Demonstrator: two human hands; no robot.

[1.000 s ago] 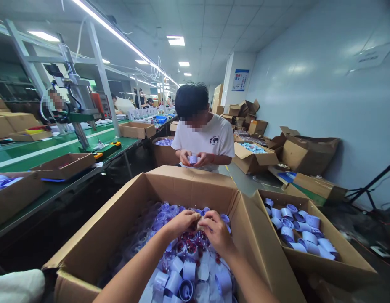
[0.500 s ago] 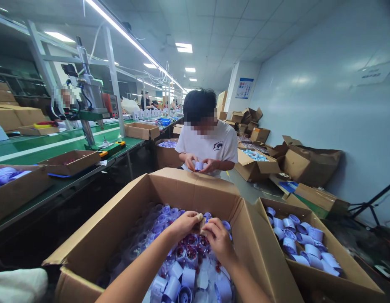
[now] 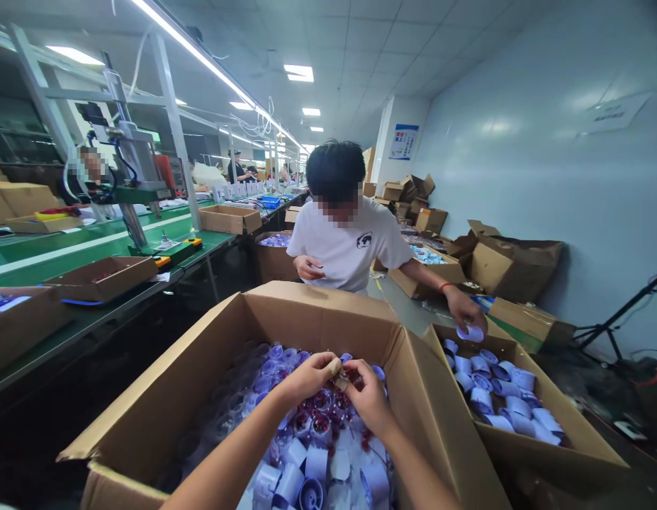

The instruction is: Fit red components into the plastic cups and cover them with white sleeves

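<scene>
Over the large cardboard box [image 3: 163,386], my left hand [image 3: 310,377] and my right hand [image 3: 369,398] meet with their fingertips pinched close together. Beige coverings show at the tips of the thumbs. Whatever lies between the fingers is too small and hidden to make out. Below them in the box are several pale purple plastic cups [image 3: 316,464], some on their sides. Small dark red parts with thin wires [image 3: 322,425] lie among the cups under my hands. Clear-looking cups [image 3: 227,404] fill the left side of the box.
Across the box, a co-worker [image 3: 339,244] holds a cup [image 3: 470,333] over a second carton [image 3: 583,453] of purple cups on the right. At left runs a green workbench [image 3: 222,248] with a press machine [image 3: 131,156] and trays. Cardboard boxes [image 3: 512,265] are piled by the wall.
The co-worker's arm has reached out to the right-hand carton with a cup. My hands stay pinched together, with the fingers shifted slightly. The view has turned a little to the right.
</scene>
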